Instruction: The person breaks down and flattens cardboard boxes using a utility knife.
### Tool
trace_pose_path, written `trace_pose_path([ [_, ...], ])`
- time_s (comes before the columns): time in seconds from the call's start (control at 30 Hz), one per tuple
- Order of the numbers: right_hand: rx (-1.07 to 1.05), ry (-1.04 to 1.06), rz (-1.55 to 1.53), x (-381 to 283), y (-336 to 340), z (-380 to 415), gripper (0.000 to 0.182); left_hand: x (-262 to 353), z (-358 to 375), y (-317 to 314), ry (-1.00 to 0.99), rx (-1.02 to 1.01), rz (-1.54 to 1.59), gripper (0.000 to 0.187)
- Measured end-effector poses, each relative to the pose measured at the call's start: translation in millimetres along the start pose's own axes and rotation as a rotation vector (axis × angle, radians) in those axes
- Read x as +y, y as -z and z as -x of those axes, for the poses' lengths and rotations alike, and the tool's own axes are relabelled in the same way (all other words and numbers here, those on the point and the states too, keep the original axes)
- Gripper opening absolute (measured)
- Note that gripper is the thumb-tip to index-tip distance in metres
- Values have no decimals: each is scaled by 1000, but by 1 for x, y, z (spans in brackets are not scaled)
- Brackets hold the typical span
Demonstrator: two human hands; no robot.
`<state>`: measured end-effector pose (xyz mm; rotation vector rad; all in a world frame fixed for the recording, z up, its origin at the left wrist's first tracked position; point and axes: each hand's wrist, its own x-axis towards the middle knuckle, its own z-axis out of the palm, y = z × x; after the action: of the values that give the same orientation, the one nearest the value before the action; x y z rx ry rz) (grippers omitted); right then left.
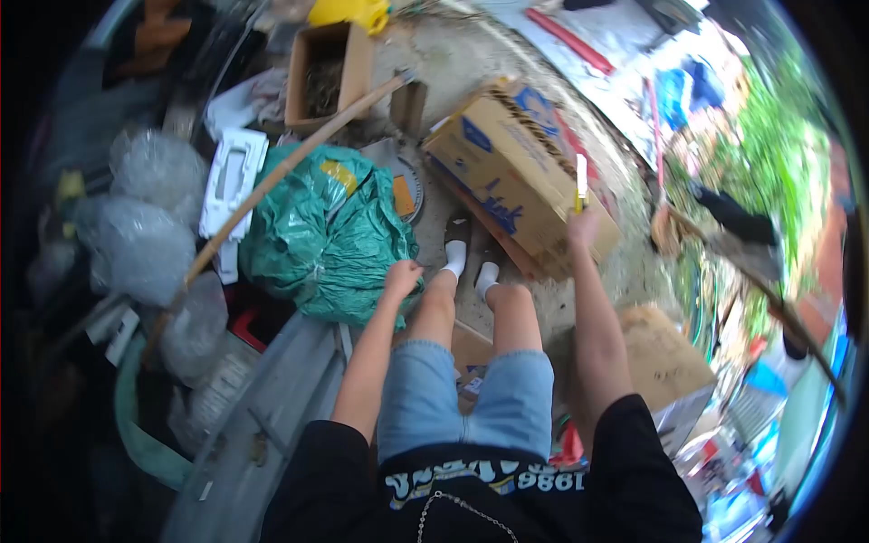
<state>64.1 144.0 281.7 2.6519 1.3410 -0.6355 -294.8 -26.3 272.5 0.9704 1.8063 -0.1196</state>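
Observation:
My right hand (582, 226) is closed round the yellow handle of a utility knife (581, 185), its pale blade pointing up and away from me. The knife is over the right end of a large brown cardboard box (507, 167) with blue print. My left hand (404, 277) has its fingers curled together at the right edge of a bulging green plastic sack (317, 240); whatever it may hold is too small to make out.
A long wooden pole (272, 181) slants across the green sack. Beyond it stands an open carton (328, 77). Clear plastic bags (145, 240) lie at the left, near a metal channel (262, 425). Another carton (665, 353) is by my right arm.

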Motion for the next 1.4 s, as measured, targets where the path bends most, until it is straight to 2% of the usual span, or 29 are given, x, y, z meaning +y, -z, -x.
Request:
trace_pose_path([
  [0.1,30,-42,-132,27,51,76,31,-6,58,53,-105,11,-282,20],
  [0.2,75,-166,-255,84,76,133,30,3,90,87,-117,46,-284,22],
  [0.27,26,-249,-387,136,79,164,32,24,109,101,11,30,-155,29],
  [0.37,31,-346,-415,209,86,218,32,19,92,89,-22,64,-282,33],
  [0.4,50,-388,-441,232,92,240,32,-4,64,78,-125,119,-446,32],
  [0.43,76,-438,-468,259,86,263,32,25,72,74,-171,106,-486,32],
  [0.47,187,-484,-526,292,70,285,29,64,91,66,-159,-8,-547,30],
  [0.5,303,-536,-575,323,61,307,25,98,106,51,-146,-125,-616,29],
  [0.63,471,-778,-874,434,93,407,26,176,104,-36,-511,-179,-788,27],
  [0.67,598,-886,-886,462,103,423,22,202,118,-60,-615,-170,-809,24],
  [0.7,721,-990,-894,490,104,438,18,218,124,-88,-656,-172,-709,21],
  [0.73,771,-1050,-903,525,97,453,18,235,134,-117,-782,-153,-720,20],
  [0.77,820,-1157,-1068,567,86,464,17,254,158,-147,-731,-224,-637,19],
  [0.8,844,-1227,-1230,595,75,469,17,266,172,-170,-851,-235,-620,19],
  [0.83,870,-1242,-1234,621,61,470,17,268,183,-186,-875,-248,-629,19],
  [0.9,1098,-1590,-1342,695,30,478,24,274,218,-245,-691,-287,-626,20],
  [0.93,1191,-1625,-1263,723,31,483,33,278,247,-282,-718,-329,-687,21],
  [0.97,1138,-1698,-1277,751,17,488,39,276,278,-311,-734,-367,-761,22],
  [1.07,1000,-1788,-1373,805,1,498,50,262,312,-387,-959,-690,-1238,25],
  [1.1,1114,-1767,-1477,812,17,494,47,268,342,-412,-1074,-796,-1350,26],
  [1.17,1005,-1793,-1381,833,19,495,41,282,413,-460,-949,-879,-1335,27],
  [1.2,993,-1815,-1384,840,5,494,41,280,423,-482,-950,-903,-1251,28],
  [1.27,1168,-1661,-1067,847,-35,486,37,273,424,-517,-882,-971,-1071,31],
  [1.3,1092,-1579,-1260,840,-9,489,33,273,421,-536,-823,-1013,-965,34],
  [1.33,1012,-1478,-1441,824,25,486,29,276,432,-553,-661,-998,-837,34],
  [1.37,922,-1401,-1447,812,29,477,26,281,447,-569,-500,-976,-701,33],
  [1.4,882,-1356,-1583,792,59,471,24,290,463,-583,-373,-965,-584,36],
])
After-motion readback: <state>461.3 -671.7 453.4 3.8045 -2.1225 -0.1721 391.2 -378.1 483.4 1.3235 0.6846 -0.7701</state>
